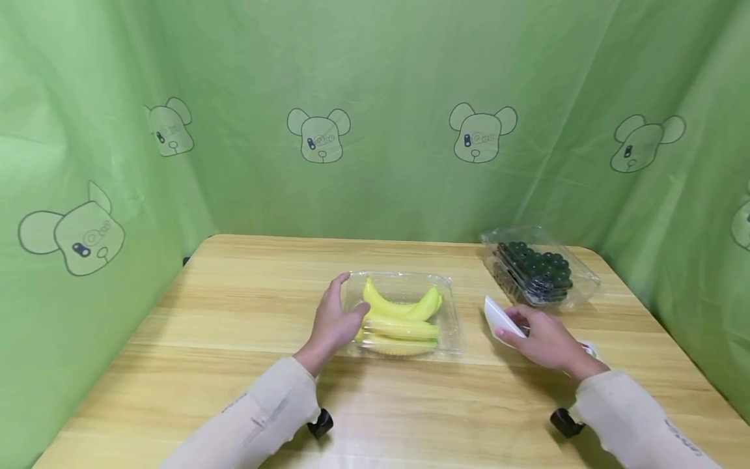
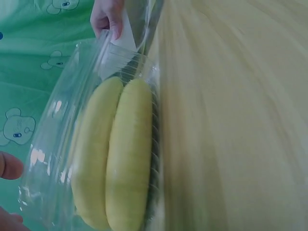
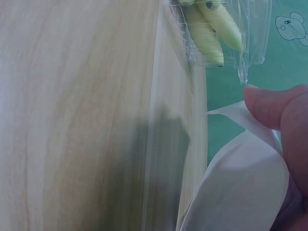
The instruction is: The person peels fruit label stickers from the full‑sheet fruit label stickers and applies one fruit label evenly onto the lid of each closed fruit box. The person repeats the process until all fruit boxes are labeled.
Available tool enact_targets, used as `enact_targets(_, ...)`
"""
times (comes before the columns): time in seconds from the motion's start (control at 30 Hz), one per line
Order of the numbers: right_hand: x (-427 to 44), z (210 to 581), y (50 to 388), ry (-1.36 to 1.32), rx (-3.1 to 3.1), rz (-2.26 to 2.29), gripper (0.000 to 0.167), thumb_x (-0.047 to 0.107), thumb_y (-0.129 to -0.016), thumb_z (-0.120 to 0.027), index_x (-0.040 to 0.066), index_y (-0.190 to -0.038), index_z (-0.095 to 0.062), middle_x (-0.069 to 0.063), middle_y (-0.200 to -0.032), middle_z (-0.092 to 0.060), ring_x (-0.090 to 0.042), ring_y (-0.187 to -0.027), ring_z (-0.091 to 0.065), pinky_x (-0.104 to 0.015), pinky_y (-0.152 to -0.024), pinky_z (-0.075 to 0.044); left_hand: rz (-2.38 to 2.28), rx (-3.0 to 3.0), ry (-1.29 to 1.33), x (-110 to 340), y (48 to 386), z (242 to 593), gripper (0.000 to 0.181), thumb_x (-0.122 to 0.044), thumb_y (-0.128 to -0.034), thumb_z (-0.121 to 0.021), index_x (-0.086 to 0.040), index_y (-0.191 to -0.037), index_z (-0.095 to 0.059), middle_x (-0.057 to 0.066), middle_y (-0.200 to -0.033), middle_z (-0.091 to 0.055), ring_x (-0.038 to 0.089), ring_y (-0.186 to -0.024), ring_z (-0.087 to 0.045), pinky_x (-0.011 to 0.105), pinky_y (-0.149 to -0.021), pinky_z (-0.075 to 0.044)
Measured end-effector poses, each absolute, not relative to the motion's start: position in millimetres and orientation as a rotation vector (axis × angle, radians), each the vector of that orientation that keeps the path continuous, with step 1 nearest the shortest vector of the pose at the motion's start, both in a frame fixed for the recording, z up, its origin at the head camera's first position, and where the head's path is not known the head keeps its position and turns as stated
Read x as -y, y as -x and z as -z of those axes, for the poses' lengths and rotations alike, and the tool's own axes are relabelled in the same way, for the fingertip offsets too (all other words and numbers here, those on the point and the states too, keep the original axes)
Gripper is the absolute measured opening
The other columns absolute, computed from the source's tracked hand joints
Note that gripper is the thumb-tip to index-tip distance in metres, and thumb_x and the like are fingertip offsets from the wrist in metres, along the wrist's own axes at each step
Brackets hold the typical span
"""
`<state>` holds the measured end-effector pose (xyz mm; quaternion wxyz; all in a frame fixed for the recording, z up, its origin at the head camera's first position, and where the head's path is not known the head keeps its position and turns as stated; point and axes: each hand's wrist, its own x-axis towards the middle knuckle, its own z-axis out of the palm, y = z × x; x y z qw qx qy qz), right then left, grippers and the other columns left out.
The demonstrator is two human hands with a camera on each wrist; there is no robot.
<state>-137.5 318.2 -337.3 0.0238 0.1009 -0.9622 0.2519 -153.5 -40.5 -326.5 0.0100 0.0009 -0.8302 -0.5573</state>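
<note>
A clear plastic box (image 1: pixel 450 326) holds yellow bananas (image 1: pixel 387 306) and corn-like yellow pieces (image 1: pixel 404 327) at mid-table. My left hand (image 1: pixel 336 319) is at the box's left side, fingers extended towards its back corner and thumb over the lid. The left wrist view shows two long yellow pieces (image 2: pixel 127 154) through the clear lid (image 2: pixel 53 144), with parts of my left hand (image 2: pixel 9 168) beside it. To the right of the box, my right hand (image 1: pixel 545 342) pinches a white sheet (image 1: pixel 502 320); in the right wrist view the sheet (image 3: pixel 240 178) is curved beneath the thumb (image 3: pixel 269 106).
Another clear box (image 1: pixel 577 273) with dark round fruit (image 1: pixel 536 267) stands at the back right of the wooden table (image 1: pixel 234 365). A small white and red item (image 1: pixel 590 350) is partly hidden by my right wrist. Green curtains (image 1: pixel 398 65) surround the table's back and sides.
</note>
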Motion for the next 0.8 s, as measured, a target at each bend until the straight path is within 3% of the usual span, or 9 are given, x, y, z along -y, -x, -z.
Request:
enact_targets(0.43, -318, 339, 137, -0.307, 2.966, -0.824, 0.051, 0.034, -0.088, -0.072, -0.008, -0.116, -0.059, -0.024, -0.107, -0.066, -0.039, -0.099, -0.063, -0.054, -0.084, -0.052, 1.684, 2.554, 0.176, 26, 151, 315, 0.069, -0.018, -0.0872, -0.066, -0.011, -0.148, -0.035, 0.013, -0.153, -0.032, 0.036, -0.138, -0.03, 0.056, -0.111, -0.026)
enact_targets(0.8, -317, 339, 137, -0.298, 2.979, -0.832, 0.056, 0.035, -0.089, -0.071, -0.009, -0.12, -0.057, -0.026, -0.11, -0.064, -0.042, -0.102, -0.061, -0.055, -0.086, -0.051, 1.648, 2.524, 0.189, 17, 152, 307, 0.07, -0.018, -0.0855, -0.067, -0.013, -0.147, -0.035, 0.011, -0.152, -0.033, 0.034, -0.137, -0.033, 0.052, -0.111, -0.028)
